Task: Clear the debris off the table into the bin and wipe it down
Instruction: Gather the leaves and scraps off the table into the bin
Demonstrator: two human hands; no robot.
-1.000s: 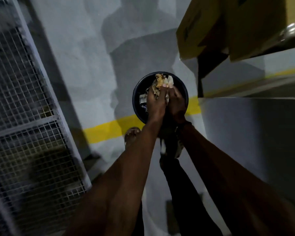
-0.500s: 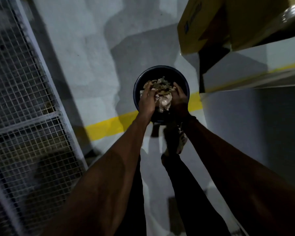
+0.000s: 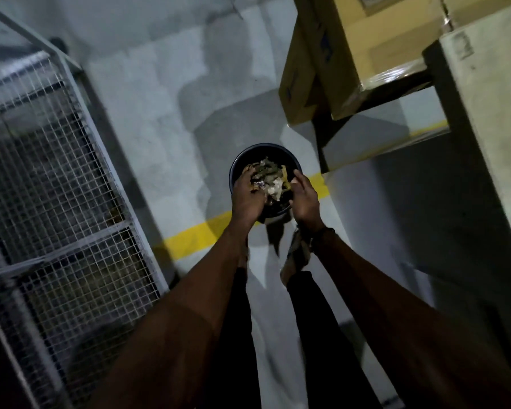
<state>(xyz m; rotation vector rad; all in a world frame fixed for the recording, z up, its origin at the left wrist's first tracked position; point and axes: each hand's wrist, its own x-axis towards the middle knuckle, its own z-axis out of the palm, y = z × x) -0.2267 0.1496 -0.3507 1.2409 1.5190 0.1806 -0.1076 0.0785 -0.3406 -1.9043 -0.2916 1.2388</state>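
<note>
A round dark bin (image 3: 265, 146) stands on the grey floor straight ahead of my feet. A clump of debris (image 3: 268, 178), crumpled paper and brownish scraps, hangs over the bin's mouth between my two hands. My left hand (image 3: 246, 196) curls its fingers into the left side of the clump. My right hand (image 3: 305, 199) is on the right side, palm turned inward and fingers spread, a small gap from the scraps. The bin's near rim is hidden behind my hands.
A white wire-mesh cage (image 3: 56, 219) runs along the left. Cardboard boxes (image 3: 331, 63) sit on a dark frame at the upper right, beside a grey slab (image 3: 487, 119). A yellow line (image 3: 195, 236) crosses the floor. My legs and sandalled foot (image 3: 297, 255) stand below the bin.
My hands, pressed together around the debris a second ago, have drawn apart over the bin. The right hand has opened off the clump, and the view has tilted.
</note>
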